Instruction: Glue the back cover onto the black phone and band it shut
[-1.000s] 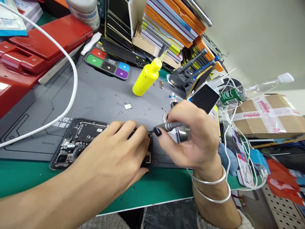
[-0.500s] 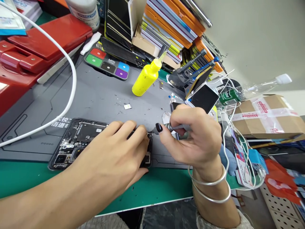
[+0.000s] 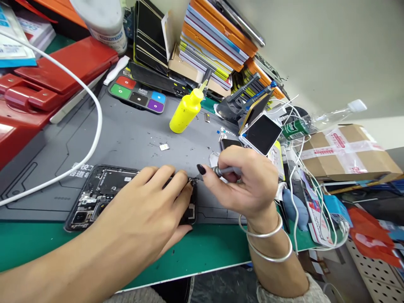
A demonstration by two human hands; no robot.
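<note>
An opened smartphone [image 3: 109, 182] lies on the grey work mat with its inner parts and camera modules bare. Across its right half rests my left hand [image 3: 148, 206], fingers curled over the far right corner and thumb at the near edge, gripping it and hiding much of the inside. My right hand [image 3: 248, 181] pinches a slim grey pen-shaped tool [image 3: 223, 170], its dark tip pointing left at the phone's far right corner beside my left fingertips. Whether the tip touches the phone, I cannot tell.
A yellow dropper bottle [image 3: 184, 112] stands on the mat [image 3: 132, 139] beyond the phone. A white cable [image 3: 96, 122] loops over the left side. Farther back are a colored magnetic pad [image 3: 139, 99] and stacked boxes [image 3: 214, 38]. A small screen device [image 3: 263, 134] and carton [image 3: 350, 151] are right.
The view has shifted slightly, so most things appear a little lower or farther left. Both hands keep their hold, with the tool tip still at the phone's corner.
</note>
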